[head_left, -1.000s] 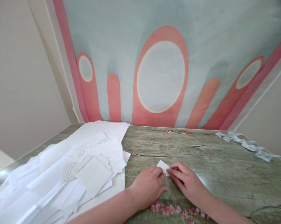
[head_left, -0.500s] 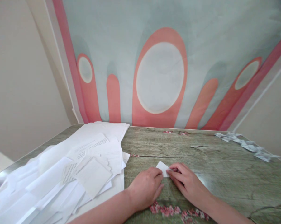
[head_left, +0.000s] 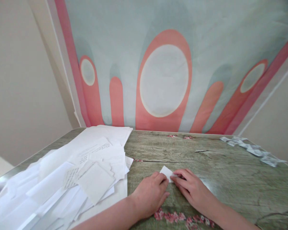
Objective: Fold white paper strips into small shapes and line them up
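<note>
A small white piece of paper lies between my two hands, low over the wood-patterned table. My left hand has its fingers curled on the left edge of the paper. At the right edge, the thumb and fingers of my right hand pinch the same piece. The paper's lower part is partly hidden by the fingers.
A wide heap of white papers, some printed, covers the left side of the table. Several small folded whitish pieces lie along the far right edge. A patterned wall covering rises behind the table.
My left hand has shifted very slightly right and down at the fingertips. Both hands remain at the small paper, which has hardly moved.
</note>
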The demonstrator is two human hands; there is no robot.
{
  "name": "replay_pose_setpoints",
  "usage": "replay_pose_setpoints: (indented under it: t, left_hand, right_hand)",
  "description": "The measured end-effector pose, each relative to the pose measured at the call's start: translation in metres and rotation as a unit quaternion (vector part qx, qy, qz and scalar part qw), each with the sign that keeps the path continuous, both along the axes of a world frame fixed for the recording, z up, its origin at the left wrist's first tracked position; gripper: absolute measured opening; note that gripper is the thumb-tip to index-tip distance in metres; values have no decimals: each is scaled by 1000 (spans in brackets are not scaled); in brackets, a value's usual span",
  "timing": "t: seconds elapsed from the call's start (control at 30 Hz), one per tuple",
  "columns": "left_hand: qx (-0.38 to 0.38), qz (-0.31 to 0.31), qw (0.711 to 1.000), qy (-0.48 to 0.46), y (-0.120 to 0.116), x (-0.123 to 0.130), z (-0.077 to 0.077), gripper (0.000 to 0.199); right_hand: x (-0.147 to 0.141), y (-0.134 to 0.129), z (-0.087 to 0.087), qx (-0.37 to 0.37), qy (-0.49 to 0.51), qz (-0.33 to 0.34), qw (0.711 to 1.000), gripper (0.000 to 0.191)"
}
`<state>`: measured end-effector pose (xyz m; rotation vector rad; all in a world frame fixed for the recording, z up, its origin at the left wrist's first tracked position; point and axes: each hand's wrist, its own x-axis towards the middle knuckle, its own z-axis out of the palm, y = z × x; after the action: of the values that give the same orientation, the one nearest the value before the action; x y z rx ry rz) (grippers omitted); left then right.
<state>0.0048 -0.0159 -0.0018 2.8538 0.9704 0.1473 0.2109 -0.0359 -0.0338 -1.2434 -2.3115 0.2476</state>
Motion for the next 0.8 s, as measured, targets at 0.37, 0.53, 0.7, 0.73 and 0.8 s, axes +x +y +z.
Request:
replay_pose_setpoints:
  t: [0.37,0.53,0.7,0.73,0.8]
  left_hand:
    - [-3,-2,1000,-13,-1,-1,0,28]
    - [-21,6,999,-44,-2,-3,-2,23]
    - [-23,4,998,-64,0,-4,-5,23]
    - [-22,2,998,-65,0,-4,-5,23]
    - [-21,-2,998,-63,0,-4,-6,24]
  right_hand:
    - [3,2,-17,49,-39,0,998,31]
    - [3,1,-15,46,-38,-4,998,33]
    - [3,0,-14,42,-16,-9,999,34]
    - [3,-1,-14,39,-8,-14,999,34]
    - [2,0,-14,27,11,-26,999,33]
